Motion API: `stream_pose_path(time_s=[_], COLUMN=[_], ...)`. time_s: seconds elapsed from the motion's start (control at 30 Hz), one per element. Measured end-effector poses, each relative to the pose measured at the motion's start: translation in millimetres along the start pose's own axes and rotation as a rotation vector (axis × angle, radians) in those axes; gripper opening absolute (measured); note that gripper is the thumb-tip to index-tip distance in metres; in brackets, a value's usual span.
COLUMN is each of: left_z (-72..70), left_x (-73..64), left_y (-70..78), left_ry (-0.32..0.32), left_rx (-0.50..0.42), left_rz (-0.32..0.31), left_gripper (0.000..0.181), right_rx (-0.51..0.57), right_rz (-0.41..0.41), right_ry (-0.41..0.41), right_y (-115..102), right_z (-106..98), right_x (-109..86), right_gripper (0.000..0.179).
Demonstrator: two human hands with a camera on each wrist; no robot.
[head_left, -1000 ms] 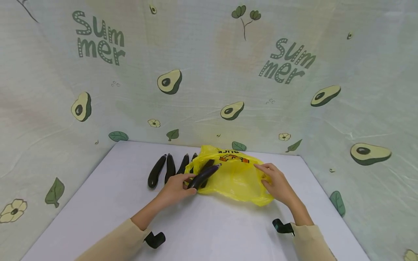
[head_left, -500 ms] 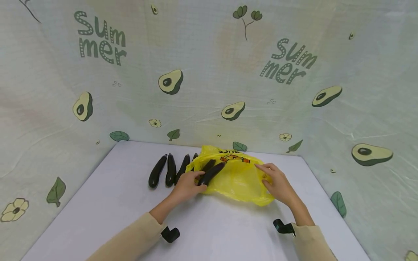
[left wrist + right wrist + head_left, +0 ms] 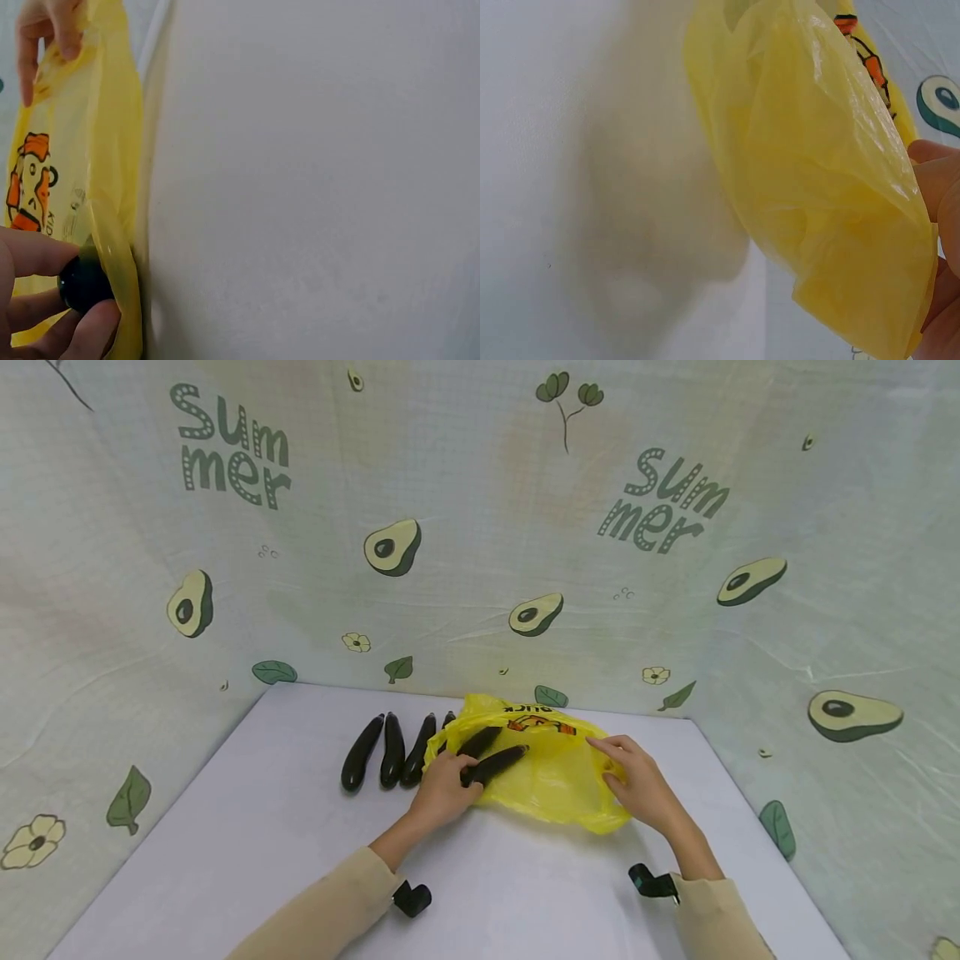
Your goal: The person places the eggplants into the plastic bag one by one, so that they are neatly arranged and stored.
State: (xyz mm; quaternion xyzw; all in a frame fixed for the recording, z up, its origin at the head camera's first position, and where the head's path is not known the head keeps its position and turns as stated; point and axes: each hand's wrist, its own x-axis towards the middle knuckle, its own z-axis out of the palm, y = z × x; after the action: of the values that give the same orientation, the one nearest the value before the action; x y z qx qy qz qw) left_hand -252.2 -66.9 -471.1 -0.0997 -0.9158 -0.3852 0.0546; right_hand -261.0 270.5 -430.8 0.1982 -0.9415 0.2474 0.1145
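Note:
My left hand [image 3: 442,792] grips the rounded end of a dark, glossy eggplant [image 3: 501,764], whose stem end points into the mouth of a yellow plastic bag [image 3: 558,785]. In the left wrist view, the fingers and thumb curl round that end, right beside the bag's edge. A second eggplant [image 3: 480,742] lies inside the bag, just behind the held one. On the other side, my right hand [image 3: 639,787] holds the bag's right rim and keeps the mouth spread. The right wrist view shows the bag's film [image 3: 817,187] hanging from the fingers at the right edge.
Left of the bag, several eggplants [image 3: 392,752] lie side by side on the white table [image 3: 510,885], one of them partly behind the bag. A patterned cloth [image 3: 465,485] with avocado prints encloses the table at the back and sides.
My left hand has moved right with the eggplant, pushing it further into the bag's mouth and tilting it flatter. The right hand stays in place at the rim.

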Motion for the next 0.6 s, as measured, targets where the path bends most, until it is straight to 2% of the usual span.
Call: stream_pose_path(time_s=[0.2,0.47,0.6], left_z=[5.7,18.1,23.1], left_x=[-0.2,2.0,4.5], left_y=[0.7,4.5,4.3], left_ry=[0.062,0.121,0.167], left_rx=[0.036,0.046,0.021], left_rz=[0.028,0.005,0.0], left_gripper=[0.037,0.036,0.036], right_rx=[-0.003,0.006,0.007], right_rz=[-0.01,-0.003,0.0], right_ry=[-0.001,-0.005,-0.006], right_y=[0.3,-0.1,-0.1], right_z=[0.0,1.7,2.9], right_x=[-0.2,-0.7,-0.7], right_gripper=[0.065,0.065,0.065])
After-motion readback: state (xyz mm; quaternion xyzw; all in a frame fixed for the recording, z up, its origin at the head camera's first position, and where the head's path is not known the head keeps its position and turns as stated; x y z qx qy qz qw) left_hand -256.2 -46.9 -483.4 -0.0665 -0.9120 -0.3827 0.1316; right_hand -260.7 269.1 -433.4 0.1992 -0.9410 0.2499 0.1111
